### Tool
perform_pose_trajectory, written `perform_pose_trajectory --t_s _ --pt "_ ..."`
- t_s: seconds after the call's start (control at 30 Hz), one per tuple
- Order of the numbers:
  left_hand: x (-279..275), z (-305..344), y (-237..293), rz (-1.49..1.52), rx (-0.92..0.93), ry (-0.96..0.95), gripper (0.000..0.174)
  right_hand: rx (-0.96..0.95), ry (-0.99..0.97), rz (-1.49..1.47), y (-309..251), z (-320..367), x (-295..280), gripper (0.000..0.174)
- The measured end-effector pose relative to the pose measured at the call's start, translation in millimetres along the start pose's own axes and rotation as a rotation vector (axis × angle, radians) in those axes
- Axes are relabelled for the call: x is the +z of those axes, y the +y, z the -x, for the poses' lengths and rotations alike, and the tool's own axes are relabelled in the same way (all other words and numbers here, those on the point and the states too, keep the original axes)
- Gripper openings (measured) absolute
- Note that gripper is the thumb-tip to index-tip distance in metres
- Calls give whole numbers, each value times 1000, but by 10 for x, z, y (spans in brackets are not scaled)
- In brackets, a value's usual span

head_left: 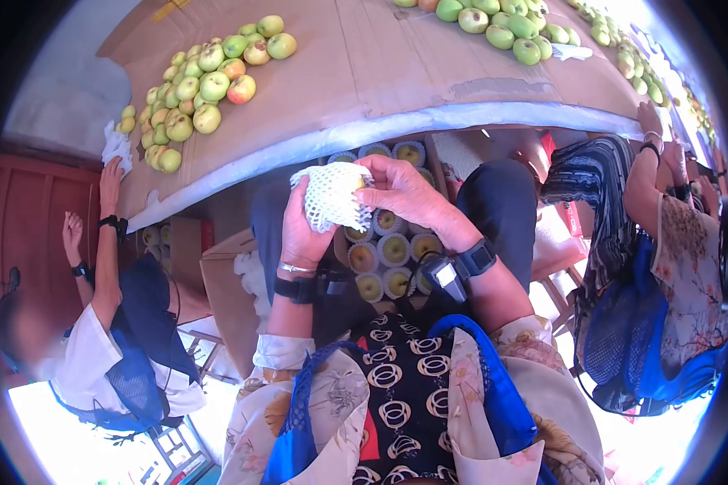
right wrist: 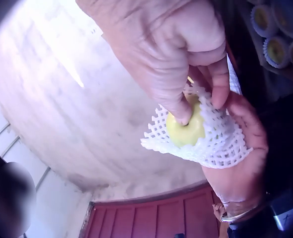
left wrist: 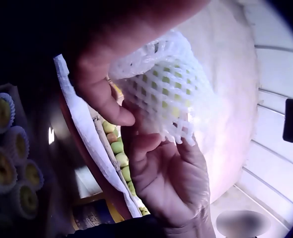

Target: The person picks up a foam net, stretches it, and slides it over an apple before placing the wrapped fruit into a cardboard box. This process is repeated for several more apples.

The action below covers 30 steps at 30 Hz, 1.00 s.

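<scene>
Apple (right wrist: 188, 133): smooth, round, pale yellow-green, sitting inside the net between both hands.
Foam net (head_left: 325, 199): white diamond mesh, flaring raggedly round the apple's bare end.
Left hand (head_left: 301, 220): curled round net and apple.
Right hand (head_left: 412, 194): gripping the bare end, one digit pressed at its hollow.
Packed apples (head_left: 394, 250): below the hands, in ribbed white collars (left wrist: 1, 189).
Tabletop (head_left: 380, 65): creased brown cardboard, bearing heaped apples (head_left: 190, 89).

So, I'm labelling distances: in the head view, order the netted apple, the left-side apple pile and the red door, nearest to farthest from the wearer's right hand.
1. Netted apple: touched by the right hand, at its left.
2. Apple pile: on the table, forward and left.
3. Red door: beyond, at the far left.
</scene>
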State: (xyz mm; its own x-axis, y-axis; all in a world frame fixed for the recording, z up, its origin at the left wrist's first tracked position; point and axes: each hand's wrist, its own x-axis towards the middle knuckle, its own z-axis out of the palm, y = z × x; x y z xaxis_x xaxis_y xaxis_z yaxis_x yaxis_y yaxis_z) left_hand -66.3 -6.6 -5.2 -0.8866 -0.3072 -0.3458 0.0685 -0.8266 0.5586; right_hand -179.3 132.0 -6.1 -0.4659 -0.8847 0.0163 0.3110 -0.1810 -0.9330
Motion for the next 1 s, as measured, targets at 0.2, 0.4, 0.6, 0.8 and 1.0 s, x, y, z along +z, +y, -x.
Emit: perform_pose_trajectory --t_s 0.2,0.4,0.6,0.8,1.0 --pt "65 48 40 65 -29 -74 45 22 37 3 8 -36 9 31" --pt "-33 12 10 -5 19 -88 45 6 51 10 -12 -28 -1 29" --pt "119 84 -26 -367 316 17 42 0 82 -5 -27 -20 -29 27" --pt "60 42 -34 -394 278 -111 40 86 79 -135 -92 -5 -109 25" --pt "25 19 -122 -191 202 -45 40 124 87 -97 -71 3 -128 29"
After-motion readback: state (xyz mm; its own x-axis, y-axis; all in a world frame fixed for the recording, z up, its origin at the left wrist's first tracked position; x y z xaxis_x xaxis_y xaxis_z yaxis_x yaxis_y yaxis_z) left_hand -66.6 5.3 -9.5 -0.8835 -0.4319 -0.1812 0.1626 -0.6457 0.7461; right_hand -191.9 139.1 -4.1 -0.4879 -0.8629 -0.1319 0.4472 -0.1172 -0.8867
